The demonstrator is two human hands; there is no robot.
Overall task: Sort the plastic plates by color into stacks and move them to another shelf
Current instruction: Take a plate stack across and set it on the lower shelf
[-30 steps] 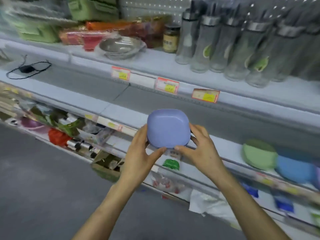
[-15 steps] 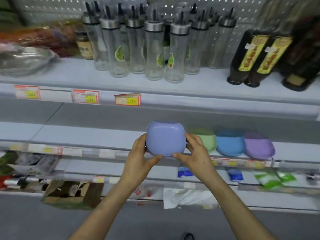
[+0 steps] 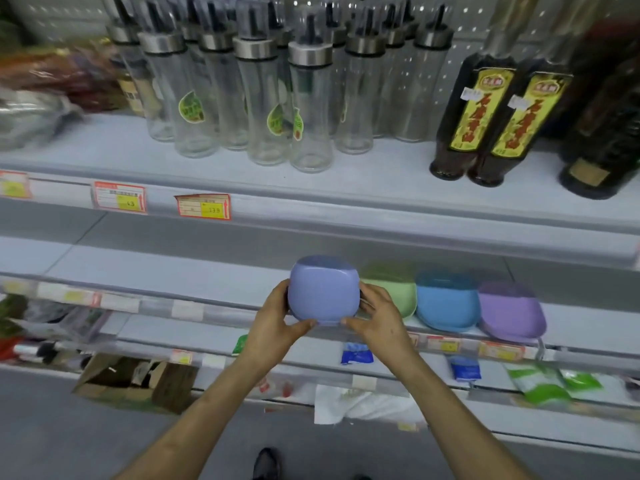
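Two hands hold a periwinkle stack (image 3: 323,289) of plates at the front edge of the middle shelf (image 3: 207,282), its underside tilted toward the camera. The left hand (image 3: 273,323) grips its nine o'clock side and the right hand (image 3: 379,322) its three o'clock side, thumbs curled under the near rim. Whether it rests on the shelf cannot be told. At three o'clock of it, on the same shelf, lie a green stack (image 3: 394,292), a blue stack (image 3: 446,299) and a purple stack (image 3: 509,311). Glass bottles (image 3: 308,109) stand at twelve o'clock on the shelf above, dark bottles (image 3: 485,109) at two o'clock.
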